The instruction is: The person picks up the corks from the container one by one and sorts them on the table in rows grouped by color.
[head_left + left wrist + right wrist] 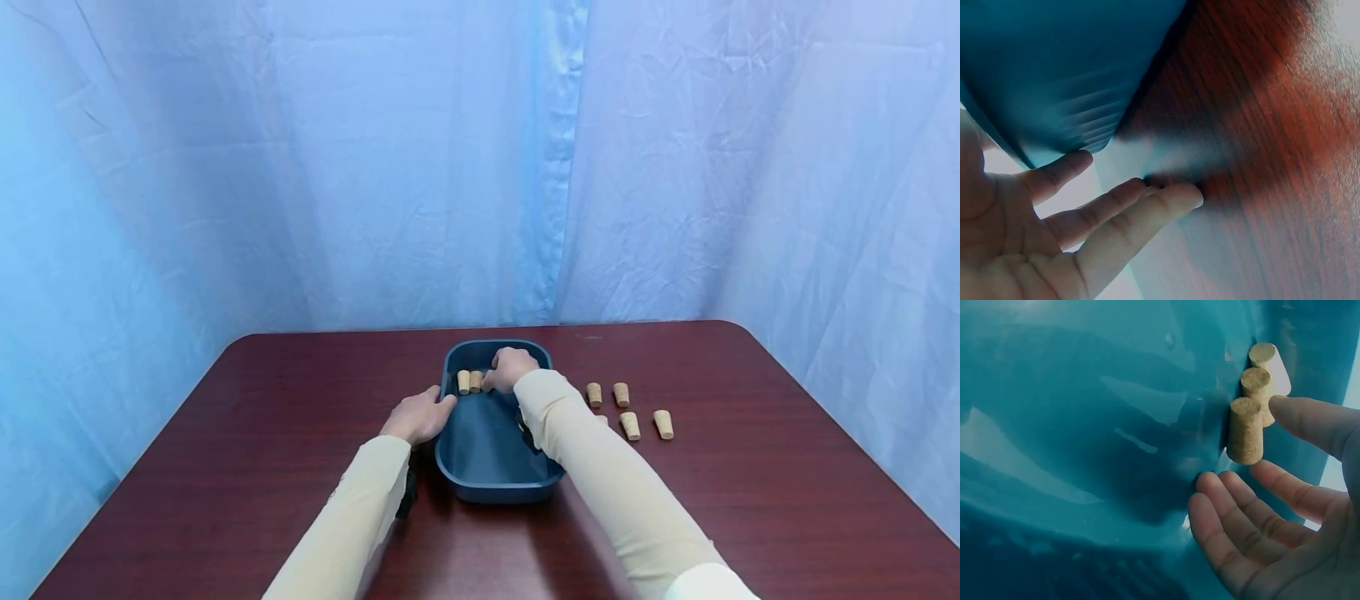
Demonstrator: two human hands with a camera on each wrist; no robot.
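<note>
Resting L hand [417, 415] on L rim of dk. blue tray [487, 454]; reaching in at far end w/ R hand [512, 367], next to row of 3 corks [476, 382]. Showing 5 more corks [630, 427] on reddish-brn. worktop [772, 492] R of tray, 1 partly behind R sleeve [611, 487].

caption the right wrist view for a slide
Right hand beside three corks lined up in a blue tray.

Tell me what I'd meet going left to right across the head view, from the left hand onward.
Left hand, the two leftmost tapered corks in the blue tray, right hand, tapered corks on the table.
</note>
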